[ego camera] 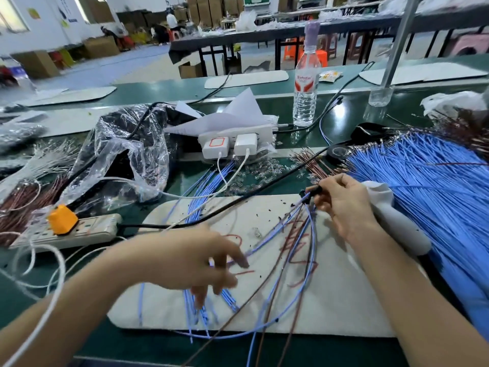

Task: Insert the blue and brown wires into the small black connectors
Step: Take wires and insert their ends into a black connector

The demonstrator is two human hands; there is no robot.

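Blue and brown wires (pixel 304 221) fan down toward you from black connectors (pixel 313 192) pinched in your right hand (pixel 344 205); left hand (pixel 195 258) blurred, grip unclear.

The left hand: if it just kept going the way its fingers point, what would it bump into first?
Most likely the loose blue wires lying on the white mat: the left hand has its fingers spread, pointing right and down just above them. It is blurred, so the gap is unclear.

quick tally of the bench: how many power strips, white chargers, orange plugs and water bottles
power strips: 2
white chargers: 2
orange plugs: 1
water bottles: 1
total: 6
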